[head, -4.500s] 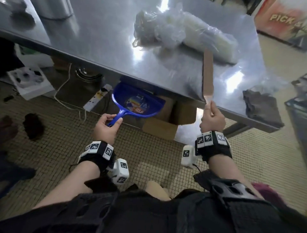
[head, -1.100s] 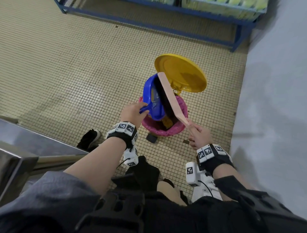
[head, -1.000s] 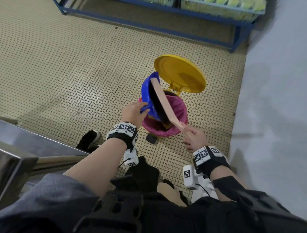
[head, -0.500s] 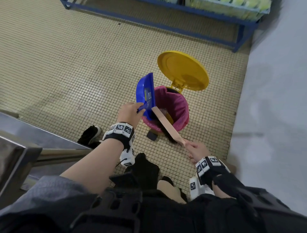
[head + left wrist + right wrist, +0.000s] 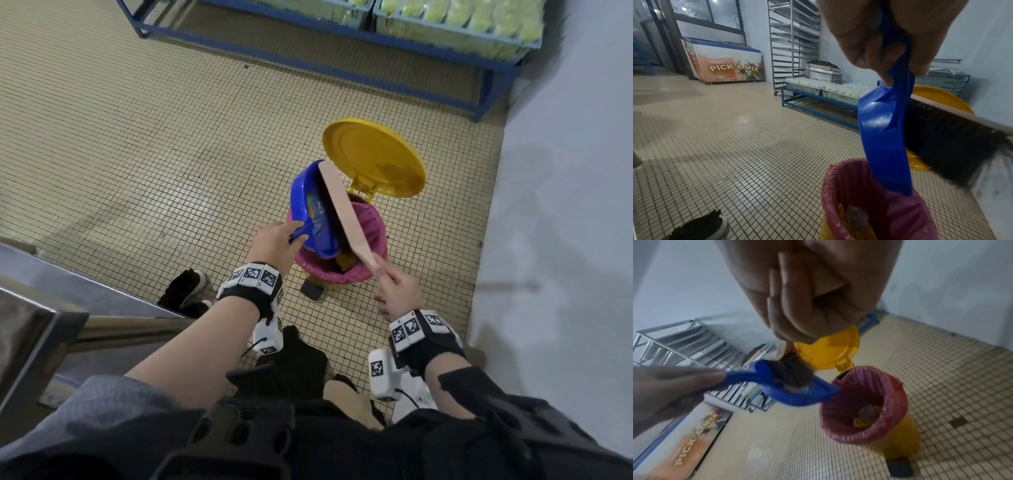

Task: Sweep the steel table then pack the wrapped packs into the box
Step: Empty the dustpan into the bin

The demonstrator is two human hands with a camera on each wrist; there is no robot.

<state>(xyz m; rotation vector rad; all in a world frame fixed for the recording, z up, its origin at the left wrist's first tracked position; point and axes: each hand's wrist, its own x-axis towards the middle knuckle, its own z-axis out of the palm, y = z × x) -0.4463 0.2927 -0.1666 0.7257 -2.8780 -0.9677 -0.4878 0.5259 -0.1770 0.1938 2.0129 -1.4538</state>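
Observation:
My left hand [image 5: 274, 240] grips the handle of a blue dustpan [image 5: 310, 209], tipped on edge over a yellow pedal bin [image 5: 342, 270] lined with a pink bag [image 5: 875, 211]. My right hand [image 5: 397, 291] holds the wooden handle of a hand brush [image 5: 342, 212], whose dark bristles [image 5: 947, 146] lie inside the pan. From the right wrist the dustpan [image 5: 793, 389] hangs just left of the bin mouth [image 5: 863, 405], with the bristles [image 5: 795, 374] in it. The yellow lid [image 5: 373, 157] stands open behind. A corner of the steel table [image 5: 41, 308] shows at the left. No wrapped packs or box are in view.
A grey wall [image 5: 565, 240] runs close on the right. A low blue rack [image 5: 342, 65] with crates of yellow-green packs stands behind the bin. A freezer [image 5: 723, 65] and a tall tray trolley [image 5: 795, 40] stand further off. My black shoe [image 5: 185, 287] is on the tiled floor.
I turned from the steel table to the bin. In the last second the brush swept down out of the pan towards the bin, then came back up into the tipped pan.

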